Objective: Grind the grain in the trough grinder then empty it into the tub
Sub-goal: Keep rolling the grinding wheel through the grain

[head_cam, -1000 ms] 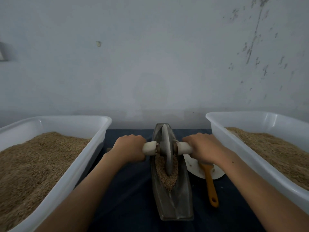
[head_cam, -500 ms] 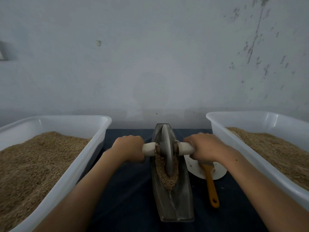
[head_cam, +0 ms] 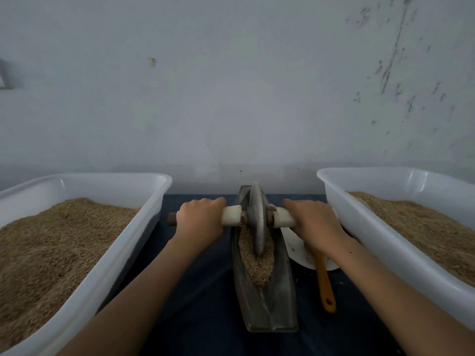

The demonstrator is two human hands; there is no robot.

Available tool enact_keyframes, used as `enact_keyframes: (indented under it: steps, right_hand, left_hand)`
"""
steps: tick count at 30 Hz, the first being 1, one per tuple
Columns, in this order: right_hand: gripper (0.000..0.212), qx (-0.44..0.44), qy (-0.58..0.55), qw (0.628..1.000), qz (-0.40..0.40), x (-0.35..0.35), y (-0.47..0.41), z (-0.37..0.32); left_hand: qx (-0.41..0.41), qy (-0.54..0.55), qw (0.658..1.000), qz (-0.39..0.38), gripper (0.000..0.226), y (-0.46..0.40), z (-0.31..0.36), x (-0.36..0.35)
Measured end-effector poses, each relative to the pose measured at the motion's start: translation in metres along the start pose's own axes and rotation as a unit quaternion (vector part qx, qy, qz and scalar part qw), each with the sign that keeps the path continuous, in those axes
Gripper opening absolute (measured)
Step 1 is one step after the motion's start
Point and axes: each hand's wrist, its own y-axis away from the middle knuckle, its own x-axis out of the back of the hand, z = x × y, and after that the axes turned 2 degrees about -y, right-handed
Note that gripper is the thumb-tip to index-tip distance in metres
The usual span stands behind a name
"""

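Gripping the white axle handles (head_cam: 232,215), left hand (head_cam: 200,219) and right hand (head_cam: 317,224) curl tightly around them. The grey metal disc (head_cam: 257,219) stands in the boat-shaped metal trough (head_cam: 279,299). White plastic tubs (head_cam: 144,227) flank it closely.

Two bare forearms reach in from the near edge, slender and smooth, with no sleeves showing anywhere along them. The left hand (head_cam: 199,219) and the right hand (head_cam: 314,226) wear no gloves, rings, watch or bands. A small dark speck marks the right forearm just behind the wrist.
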Motion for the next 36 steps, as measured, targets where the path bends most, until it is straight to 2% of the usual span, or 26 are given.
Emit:
enact_keyframes:
  steps: [2,6,9,11,13,17,19,22,27,29,32,36]
  right_hand:
    - [0.008,0.006,-0.013,0.999,-0.044,0.006,-0.001,0.003]
    - [0.018,0.016,-0.038,0.981,-0.188,0.023,-0.006,0.007]
    - [0.022,0.01,-0.04,0.973,-0.225,0.025,-0.007,0.005]
    - [0.019,0.009,-0.034,0.976,-0.213,0.024,-0.008,0.005]
    - [0.014,0.007,-0.03,0.983,-0.181,0.02,-0.008,0.004]
    - [0.008,0.001,-0.001,0.998,-0.06,0.007,-0.004,0.003]
    - [0.009,0.0,0.002,1.0,-0.028,0.002,-0.002,0.003]
    - [0.009,0.001,-0.002,0.999,-0.042,0.005,-0.002,0.004]
    - [0.02,0.013,-0.018,0.984,-0.175,0.021,-0.006,0.008]
    - [0.025,0.008,-0.03,0.977,-0.211,0.024,-0.007,0.008]
    - [0.022,0.005,-0.026,0.98,-0.197,0.021,-0.007,0.008]
    - [0.01,0.004,0.001,0.997,-0.081,0.008,-0.007,0.007]
  left_hand:
    - [-0.007,0.007,0.998,-0.055,0.023,-0.002,-0.002,0.004]
    - [-0.02,0.051,0.972,-0.228,0.038,-0.007,-0.008,0.017]
    - [-0.017,0.07,0.959,-0.275,0.044,-0.008,-0.01,0.021]
    - [-0.018,0.064,0.965,-0.254,0.041,-0.007,-0.009,0.021]
    - [-0.022,0.044,0.978,-0.202,0.034,-0.006,-0.007,0.019]
    - [-0.009,0.033,0.997,-0.07,0.02,-0.003,-0.003,0.01]
    - [-0.004,0.03,0.999,-0.035,0.017,-0.002,-0.002,0.007]
    - [-0.006,0.019,0.998,-0.058,0.019,-0.002,-0.003,0.007]
    - [-0.019,0.056,0.973,-0.222,0.036,-0.006,-0.009,0.017]
    - [-0.019,0.068,0.966,-0.248,0.04,-0.007,-0.01,0.019]
    - [-0.016,0.062,0.972,-0.225,0.035,-0.006,-0.009,0.018]
    - [-0.007,0.034,0.994,-0.106,0.021,-0.004,-0.006,0.011]
